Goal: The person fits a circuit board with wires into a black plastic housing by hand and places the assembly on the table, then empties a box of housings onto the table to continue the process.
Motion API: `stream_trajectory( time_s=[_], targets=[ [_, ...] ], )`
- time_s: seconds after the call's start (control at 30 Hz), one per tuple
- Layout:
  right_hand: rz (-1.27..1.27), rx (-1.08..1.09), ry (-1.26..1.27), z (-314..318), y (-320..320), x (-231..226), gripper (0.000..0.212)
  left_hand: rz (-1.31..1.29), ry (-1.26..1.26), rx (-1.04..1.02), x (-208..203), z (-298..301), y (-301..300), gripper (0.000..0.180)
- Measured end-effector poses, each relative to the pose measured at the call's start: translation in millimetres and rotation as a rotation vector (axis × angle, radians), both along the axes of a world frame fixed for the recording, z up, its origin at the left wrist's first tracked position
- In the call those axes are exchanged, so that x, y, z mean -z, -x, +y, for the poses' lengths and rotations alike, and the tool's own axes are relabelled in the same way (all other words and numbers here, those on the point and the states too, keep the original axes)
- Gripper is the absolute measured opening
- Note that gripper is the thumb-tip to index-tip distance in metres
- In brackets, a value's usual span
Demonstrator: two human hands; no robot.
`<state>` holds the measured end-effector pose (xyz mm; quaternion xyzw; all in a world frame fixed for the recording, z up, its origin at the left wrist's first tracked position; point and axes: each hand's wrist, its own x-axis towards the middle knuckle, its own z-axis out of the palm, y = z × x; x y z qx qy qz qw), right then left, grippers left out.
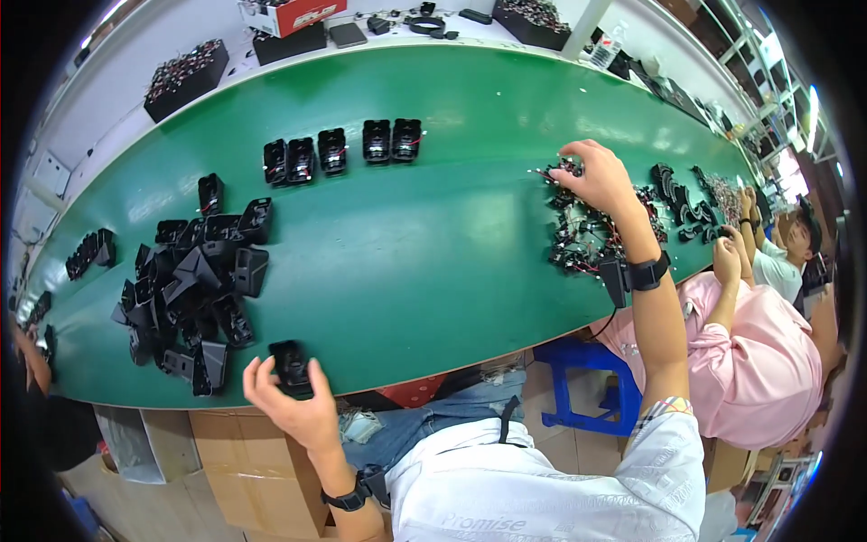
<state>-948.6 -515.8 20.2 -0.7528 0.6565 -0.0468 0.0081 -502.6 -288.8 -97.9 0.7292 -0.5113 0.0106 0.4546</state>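
Note:
At the near edge of the table, my left hand (293, 402) has its thumb and fingers around a black plastic housing (291, 364), an open shell that looks slightly blurred. To its left lies a heap of similar black housings (194, 280), some tipped on their sides. On the right, my right hand (596, 181) reaches over the far end of a tangled pile of small wired parts (578, 235). Its fingers are curled about a small wired part (567, 166) with a reddish wire. Where exactly the fingertips touch it is hard to see.
Several housings with wires (332, 152) stand in a row at the back of the green table (406, 262). Curved black pieces (673, 194) lie right of the pile. Black bins (185, 79) line the far shelf. A person in pink (759, 352) sits on the right, near a blue stool (591, 384).

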Motion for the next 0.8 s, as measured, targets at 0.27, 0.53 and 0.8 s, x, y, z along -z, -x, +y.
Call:
stream_trajectory(
  time_s=[0.27, 0.53, 0.8],
  targets=[
    [-0.067, -0.075, 0.054, 16.8, -12.7, 51.0, 0.071, 0.026, -0.067, 0.319, -15.1, -29.5, 59.2, 0.09],
    [-0.534, -0.289, -0.003, 13.7, -60.5, 36.5, 0.037, -0.033, -0.191, 0.508, -24.5, -36.3, 55.0, 0.081],
    [-0.794, -0.185, -0.033, 27.2, -36.3, 9.3, 0.02, 0.021, -0.047, 0.501, -9.0, -30.8, 51.6, 0.076]
  ],
)
